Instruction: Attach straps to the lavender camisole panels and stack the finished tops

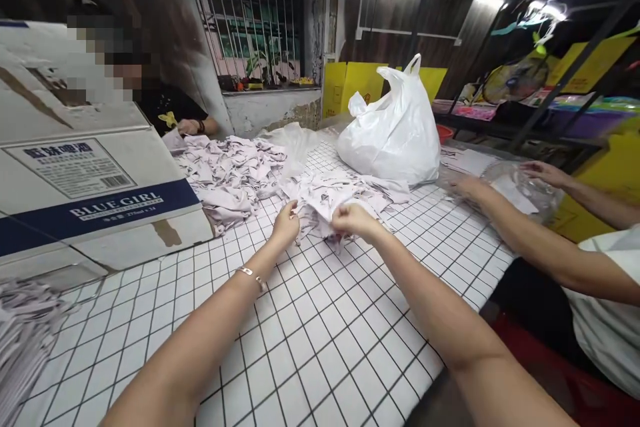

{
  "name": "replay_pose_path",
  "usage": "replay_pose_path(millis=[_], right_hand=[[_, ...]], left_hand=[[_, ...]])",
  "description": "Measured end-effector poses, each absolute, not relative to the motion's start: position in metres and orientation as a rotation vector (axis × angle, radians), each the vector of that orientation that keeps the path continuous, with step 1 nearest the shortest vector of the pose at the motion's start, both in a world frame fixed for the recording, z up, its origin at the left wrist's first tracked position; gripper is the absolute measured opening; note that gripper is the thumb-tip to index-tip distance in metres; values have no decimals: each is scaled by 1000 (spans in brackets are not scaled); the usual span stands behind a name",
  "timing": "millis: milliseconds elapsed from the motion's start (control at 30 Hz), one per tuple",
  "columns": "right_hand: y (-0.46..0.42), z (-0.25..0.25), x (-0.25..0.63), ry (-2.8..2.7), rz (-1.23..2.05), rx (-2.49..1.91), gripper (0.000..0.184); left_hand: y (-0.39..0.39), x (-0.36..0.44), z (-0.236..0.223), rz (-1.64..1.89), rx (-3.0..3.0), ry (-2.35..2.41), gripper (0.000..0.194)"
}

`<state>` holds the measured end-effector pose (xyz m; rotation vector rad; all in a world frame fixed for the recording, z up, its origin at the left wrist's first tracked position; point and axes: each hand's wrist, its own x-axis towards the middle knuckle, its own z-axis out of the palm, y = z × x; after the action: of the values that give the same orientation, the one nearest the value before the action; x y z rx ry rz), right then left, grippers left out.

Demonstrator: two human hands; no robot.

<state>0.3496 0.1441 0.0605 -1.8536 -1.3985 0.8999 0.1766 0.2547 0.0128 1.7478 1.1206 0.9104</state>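
Both my arms reach forward over a table with a white, black-gridded cover [320,347]. My right hand [354,221] is closed, pinching the corner of a pale pink fabric piece [320,203]. My left hand [287,222], with a silver bracelet on its wrist, has its fingers curled together at the left side of the same piece. Fingertip contact there is partly hidden. Just beyond my hands lies a loose heap of similar fabric pieces [385,188], and a larger heap [240,167] spreads to the left.
At left stands a large white and blue carton [100,167], with stacked fabric strips [25,340] before it. A full white plastic bag [395,133] sits at the back. One person [173,107] is behind the carton; another person's hands [470,190] handle clear plastic [540,197] at right.
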Motion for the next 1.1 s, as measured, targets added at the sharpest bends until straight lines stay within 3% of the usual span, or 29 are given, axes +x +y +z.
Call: replay_pose_path(millis=[100,267,433,600,767,867,967,1100], right_hand=[[78,50,348,-1695,1087,-1849,16],[37,39,366,-1445,637,-2061,26],[63,21,348,-1603,552,-2162,34],[62,38,333,-1565,1138,-1587,29],[53,118,341,-1460,1332,-1266,31],[56,147,336,-1607,1545,-1206,36],[63,138,325,-1757,1746,-1195,36],[77,87,301,-1796,1872,-1220,30]], left_hand=[[241,148,11,810,1869,1031,50],[215,123,12,769,2322,937,47],[198,182,29,701,2558,576,48],[182,206,59,316,2126,309,57],[167,156,117,92,1794,283,28],[162,101,156,124,1746,432,27],[160,32,169,132,1661,638,22],[154,-52,136,-53,1569,860,24]])
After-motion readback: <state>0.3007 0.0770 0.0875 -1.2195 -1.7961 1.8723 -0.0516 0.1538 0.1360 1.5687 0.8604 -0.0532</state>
